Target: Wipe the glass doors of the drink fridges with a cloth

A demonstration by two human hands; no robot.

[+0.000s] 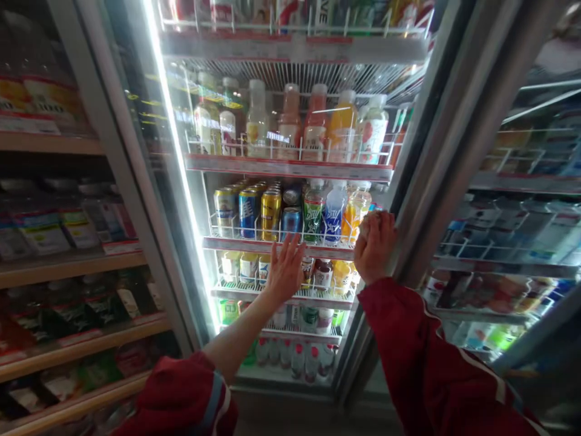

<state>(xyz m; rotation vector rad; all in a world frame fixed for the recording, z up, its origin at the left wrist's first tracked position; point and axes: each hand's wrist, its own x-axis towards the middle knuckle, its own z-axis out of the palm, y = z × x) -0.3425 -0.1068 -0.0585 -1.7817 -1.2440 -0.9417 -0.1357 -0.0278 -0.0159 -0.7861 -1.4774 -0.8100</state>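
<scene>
My left hand [285, 269] is held up flat with fingers stretched, in front of the glass door [158, 121] of a lit drinks cooler. It appears to touch the glass or be very close to it, and nothing shows in it. Behind its fingertips stands a blue can [291, 221] on the middle shelf. My right hand [376, 248] is at the door's right side, near its dark frame [411, 181]. Its fingers are bent and closed over something small and pale that I cannot make out. Both arms wear dark red sleeves.
Inside the cooler, wire-fronted shelves [290, 165] hold juice bottles [347, 127], gold cans [271, 212] and soda bottles [334, 209]. Open wooden-edged shelves [68, 266] with bottles stand on the left. Another cooler door [508, 181] is on the right, beyond a metal frame.
</scene>
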